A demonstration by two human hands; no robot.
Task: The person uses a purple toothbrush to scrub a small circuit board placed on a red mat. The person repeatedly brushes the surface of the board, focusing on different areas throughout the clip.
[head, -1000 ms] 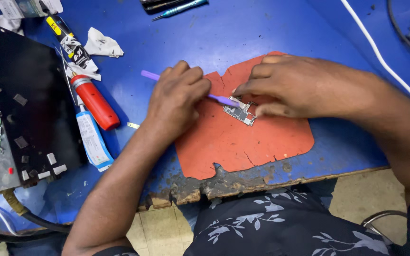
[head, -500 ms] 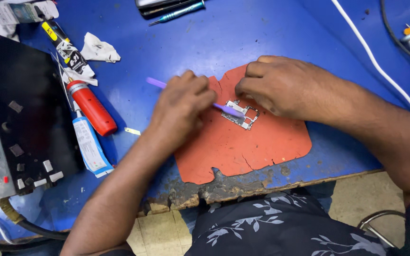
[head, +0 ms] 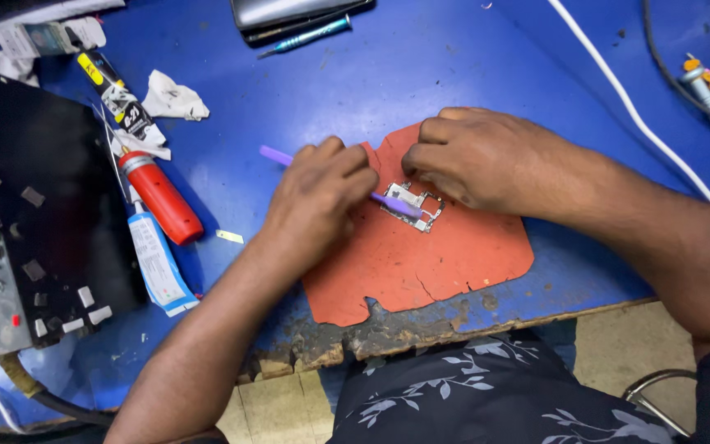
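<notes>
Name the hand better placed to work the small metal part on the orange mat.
Left, probably. The left hand already grips the purple tool, its tip on the small metal part. The right hand only pins that part to the orange mat.

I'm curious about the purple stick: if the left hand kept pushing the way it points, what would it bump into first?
Probably the small metal part: the left hand aims the purple stick at it, tip seemingly touching already. Just beyond are the right hand fingers.
</notes>
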